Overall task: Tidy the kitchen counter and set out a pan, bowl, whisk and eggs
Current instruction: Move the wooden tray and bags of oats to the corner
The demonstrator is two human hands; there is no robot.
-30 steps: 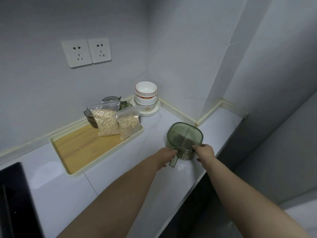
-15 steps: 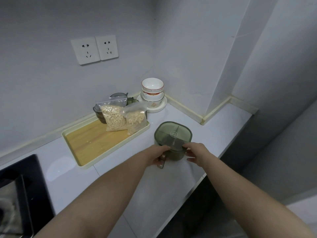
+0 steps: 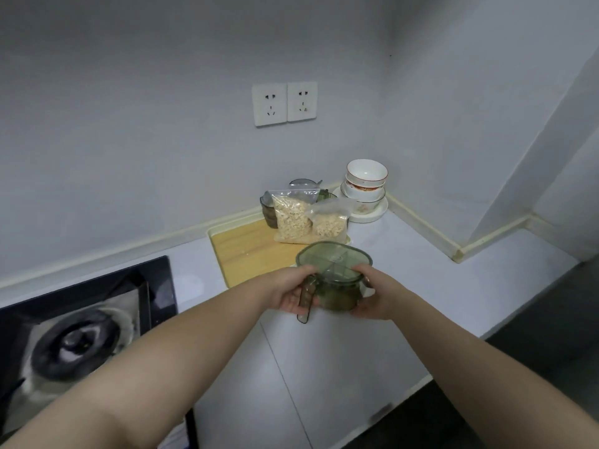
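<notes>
Right now my left hand [image 3: 293, 294] and right hand [image 3: 372, 298] clasp the green lidded container [image 3: 335, 280] just above the counter [image 3: 421, 286] beside the tray [image 3: 246, 251]; I reckon a tilt could pop its lid

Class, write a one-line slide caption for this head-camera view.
Both hands, left and right, hold a green lidded container above the counter, near a tray.
</notes>
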